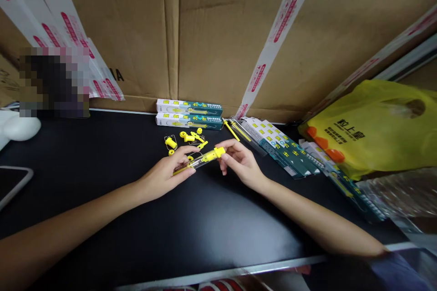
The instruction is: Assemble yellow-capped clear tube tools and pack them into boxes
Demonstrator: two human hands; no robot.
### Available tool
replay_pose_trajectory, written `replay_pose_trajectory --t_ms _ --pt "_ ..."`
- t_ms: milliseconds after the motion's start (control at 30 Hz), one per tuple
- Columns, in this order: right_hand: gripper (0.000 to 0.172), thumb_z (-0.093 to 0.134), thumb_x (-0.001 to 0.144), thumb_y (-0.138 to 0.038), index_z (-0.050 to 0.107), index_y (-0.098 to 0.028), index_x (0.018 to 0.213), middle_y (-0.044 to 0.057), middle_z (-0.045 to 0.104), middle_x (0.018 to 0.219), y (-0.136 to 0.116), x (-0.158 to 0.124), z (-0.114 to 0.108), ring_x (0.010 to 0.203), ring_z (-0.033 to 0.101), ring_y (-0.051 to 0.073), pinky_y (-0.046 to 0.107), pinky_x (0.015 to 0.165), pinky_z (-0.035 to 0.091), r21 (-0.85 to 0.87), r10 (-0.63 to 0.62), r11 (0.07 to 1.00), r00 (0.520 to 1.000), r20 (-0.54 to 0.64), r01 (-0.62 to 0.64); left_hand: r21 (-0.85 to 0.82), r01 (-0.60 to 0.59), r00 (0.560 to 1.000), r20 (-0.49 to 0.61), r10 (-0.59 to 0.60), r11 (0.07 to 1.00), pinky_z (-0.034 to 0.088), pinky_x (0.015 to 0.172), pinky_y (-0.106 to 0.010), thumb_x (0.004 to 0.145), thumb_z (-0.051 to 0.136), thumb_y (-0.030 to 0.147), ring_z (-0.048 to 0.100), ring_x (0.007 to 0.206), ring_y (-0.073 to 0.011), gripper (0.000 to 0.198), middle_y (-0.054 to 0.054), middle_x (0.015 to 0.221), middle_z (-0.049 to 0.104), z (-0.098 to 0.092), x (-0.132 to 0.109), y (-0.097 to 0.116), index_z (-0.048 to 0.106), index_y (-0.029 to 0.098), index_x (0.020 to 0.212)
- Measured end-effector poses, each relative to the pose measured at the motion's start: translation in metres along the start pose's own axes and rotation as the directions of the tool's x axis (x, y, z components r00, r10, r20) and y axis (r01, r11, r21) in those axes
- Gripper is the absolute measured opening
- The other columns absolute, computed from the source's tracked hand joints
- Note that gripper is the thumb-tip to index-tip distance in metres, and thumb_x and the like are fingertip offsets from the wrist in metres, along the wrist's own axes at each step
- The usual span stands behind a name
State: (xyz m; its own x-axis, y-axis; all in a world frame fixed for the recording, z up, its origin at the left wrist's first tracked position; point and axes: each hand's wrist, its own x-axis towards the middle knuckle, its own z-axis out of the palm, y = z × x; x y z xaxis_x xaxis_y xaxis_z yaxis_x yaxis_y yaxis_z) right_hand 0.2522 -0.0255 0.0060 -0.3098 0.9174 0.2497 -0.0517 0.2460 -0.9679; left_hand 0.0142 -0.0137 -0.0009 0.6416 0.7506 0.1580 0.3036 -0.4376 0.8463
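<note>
Gripped a slim clear tube (196, 162) with the left hand (167, 175), curled shut around the near end with the thumb pressed along the top. Pinched the far end with the right hand (239, 161), closing thumb and forefinger on the yellow cap (218, 151) and keeping the other fingers loosely bent beneath. Held the tube just above the black table (205, 232), near its middle and tilted slightly upward toward the right. Looked see-through along most of its length, with a yellow strip inside and the cap at the right tip. Reached in from both lower corners with bare forearms, wrists angled inward, hands nearly meeting over the tube.

Worked before a wall of taped cardboard boxes (221, 32). Had on the right a yellow plastic bag (375, 122) with black print, and just beside it a fan of teal-and-white packs (283, 148). Kept two more teal packs (189, 114) stacked at the table's back edge. Left small loose yellow parts (187, 138) scattered just beyond the left hand, apart from the tube.
</note>
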Motion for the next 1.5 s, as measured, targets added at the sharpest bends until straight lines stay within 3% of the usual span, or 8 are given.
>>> replay_pose_trajectory --t_ms 233,400,567,900,1067,1200,1267,1500 --pt "0.020 0.059 0.087 -0.032 0.055 -0.020 0.103 -0.002 0.056 0.076 0.001 0.004 -0.006 0.058 0.056 0.008 0.021 0.050 0.051 0.076 0.035 0.997 0.999 -0.032 -0.033 0.039 0.005 1.000 -0.015 -0.004 0.999 0.043 0.067 -0.025 0.091 0.047 0.032 0.052 0.067 -0.0124 0.042 0.003 0.078 0.052 0.004 0.016 0.004 0.038 0.024 0.131" --pt "0.019 0.058 0.088 -0.031 0.054 -0.021 0.103 -0.003 0.056 0.072 0.001 0.004 -0.008 0.058 0.056 0.009 0.021 0.051 0.051 0.074 0.013 0.997 0.999 -0.053 -0.009 0.125 -0.169 0.985 0.060 0.162 0.978 0.042 0.071 -0.027 0.091 0.046 0.028 0.054 0.075 -0.0142 0.049 -0.001 0.091 0.056 0.006 0.035 0.014 0.032 0.028 0.139" --pt "0.026 0.062 0.085 -0.036 0.052 -0.020 0.103 -0.002 0.056 0.074 0.004 0.004 -0.007 0.058 0.056 0.009 0.021 0.050 0.051 0.085 0.040 0.996 0.999 -0.028 -0.038 -0.026 -0.099 0.992 0.075 0.101 0.995 0.040 0.057 -0.023 0.093 0.044 0.031 0.049 0.057 -0.0101 0.049 0.004 0.071 0.055 0.009 0.039 0.012 0.030 0.026 0.139" --pt "0.025 0.066 0.082 -0.031 0.058 -0.020 0.104 0.000 0.054 0.085 -0.007 0.006 -0.007 0.064 0.055 0.008 0.020 0.052 0.053 0.026 0.008 1.000 0.999 0.054 -0.009 -0.214 -0.060 0.994 0.080 0.079 0.975 0.038 0.041 -0.017 0.090 0.051 0.033 0.046 0.045 -0.0062 0.055 0.004 0.071 0.057 0.011 0.031 0.009 0.029 0.025 0.139" --pt "0.021 0.065 0.083 -0.027 0.061 -0.022 0.103 0.003 0.049 0.097 -0.021 0.002 -0.004 0.071 0.055 0.009 0.022 0.055 0.054 -0.072 -0.075 0.994 0.995 0.062 0.079 -0.080 -0.208 0.977 0.023 0.210 0.975 0.047 0.060 -0.022 0.090 0.050 0.030 0.054 0.058 -0.0094 0.054 0.002 0.077 0.061 0.011 0.027 0.010 0.032 0.025 0.140" --pt "0.023 0.065 0.083 -0.030 0.061 -0.022 0.104 0.003 0.051 0.095 -0.023 0.001 -0.001 0.068 0.055 0.009 0.022 0.053 0.053 -0.091 -0.077 0.993 0.996 0.050 0.081 0.024 -0.308 0.951 0.012 0.308 0.951 0.047 0.087 -0.028 0.092 0.047 0.025 0.062 0.097 -0.0162 0.050 -0.003 0.123 0.060 0.011 0.025 0.012 0.036 0.030 0.140" --pt "0.024 0.065 0.083 -0.031 0.060 -0.022 0.105 0.003 0.052 0.094 -0.021 0.001 0.000 0.067 0.055 0.009 0.022 0.052 0.053 -0.090 -0.071 0.993 0.997 0.036 0.074 0.047 -0.306 0.952 0.022 0.305 0.951 0.044 0.095 -0.029 0.092 0.046 0.025 0.058 0.110 -0.0185 0.050 -0.002 0.137 0.051 0.011 0.025 0.014 0.035 0.031 0.141" --pt "0.021 0.065 0.082 -0.031 0.060 -0.020 0.099 0.002 0.055 0.086 -0.018 0.002 0.003 0.064 0.053 0.009 0.020 0.050 0.051 -0.053 -0.049 0.997 0.999 -0.014 0.048 0.090 -0.269 0.963 0.011 0.269 0.959 0.042 0.100 -0.030 0.092 0.046 0.026 0.054 0.120 -0.0191 0.053 0.000 0.142 0.048 0.012 0.025 0.018 0.031 0.031 0.143"
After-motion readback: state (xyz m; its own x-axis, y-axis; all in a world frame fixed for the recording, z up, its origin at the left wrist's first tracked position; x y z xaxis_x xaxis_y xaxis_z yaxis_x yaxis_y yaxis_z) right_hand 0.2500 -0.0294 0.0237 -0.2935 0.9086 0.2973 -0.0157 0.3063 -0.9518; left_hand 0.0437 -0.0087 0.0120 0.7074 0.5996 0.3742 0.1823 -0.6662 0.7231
